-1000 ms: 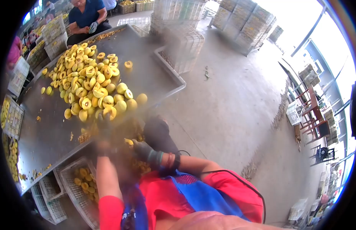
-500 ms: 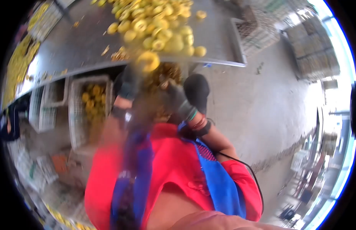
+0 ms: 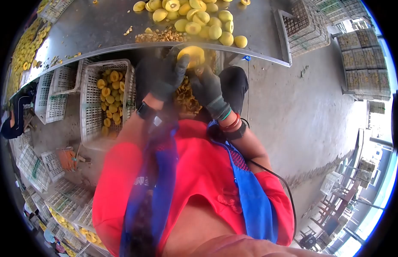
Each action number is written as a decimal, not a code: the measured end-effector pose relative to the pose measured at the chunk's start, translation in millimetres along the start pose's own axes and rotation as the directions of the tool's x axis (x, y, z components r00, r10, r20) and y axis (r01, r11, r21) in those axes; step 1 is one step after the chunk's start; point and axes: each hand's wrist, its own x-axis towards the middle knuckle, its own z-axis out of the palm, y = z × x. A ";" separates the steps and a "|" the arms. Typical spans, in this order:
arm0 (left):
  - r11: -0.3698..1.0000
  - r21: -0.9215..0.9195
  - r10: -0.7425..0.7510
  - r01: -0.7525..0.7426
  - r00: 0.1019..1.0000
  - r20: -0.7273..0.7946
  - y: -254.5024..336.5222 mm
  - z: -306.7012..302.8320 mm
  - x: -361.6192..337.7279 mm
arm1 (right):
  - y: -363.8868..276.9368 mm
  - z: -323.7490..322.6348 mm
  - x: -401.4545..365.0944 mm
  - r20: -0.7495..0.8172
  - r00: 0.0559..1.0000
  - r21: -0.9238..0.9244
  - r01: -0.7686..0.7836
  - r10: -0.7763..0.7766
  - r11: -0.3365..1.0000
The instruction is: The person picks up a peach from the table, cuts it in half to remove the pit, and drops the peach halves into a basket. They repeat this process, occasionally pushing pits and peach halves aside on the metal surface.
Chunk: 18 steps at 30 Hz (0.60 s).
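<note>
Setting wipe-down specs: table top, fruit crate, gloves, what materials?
Table top: bare metal, likely stainless steel; grey, dull sheen, folded rim. Crate: white moulded plastic, by its lattice walls. Gloves on left hand, holding a yellow fruit, and right hand: dark, matte, probably knit fabric; coating unclear.

Two gloved hands [image 3: 166,77] [image 3: 207,88], one held yellow fruit [image 3: 191,55], one black wristwatch [image 3: 144,110].

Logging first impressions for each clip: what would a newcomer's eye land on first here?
First, the single yellow fruit gripped in the gloved left hand at the edge of the metal table, with the gloved right hand close beside it. Beyond it, a fruit pile lies on the table. A white crate of cut halves sits under the table on the left.
</note>
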 end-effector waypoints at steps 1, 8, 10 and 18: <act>0.998 -0.068 -0.003 0.002 1.000 -0.018 0.7 3.4 1.3 | -2.2 -0.6 -0.3 -0.006 1.000 -0.008 -0.020 0.020 1.000; 0.988 -0.145 0.039 -0.044 0.998 -0.039 8.3 10.8 -2.1 | -0.8 -0.5 -2.8 -0.034 0.999 0.118 0.004 0.000 0.993; 0.974 -0.223 0.022 -0.040 0.996 -0.082 12.6 17.0 -5.3 | 5.4 1.8 -1.5 -0.044 0.997 0.082 0.068 -0.064 0.994; 0.970 -0.231 0.073 -0.071 0.997 0.002 12.3 11.7 -1.0 | -18.1 -19.5 1.2 0.438 0.853 0.491 -0.491 0.283 0.720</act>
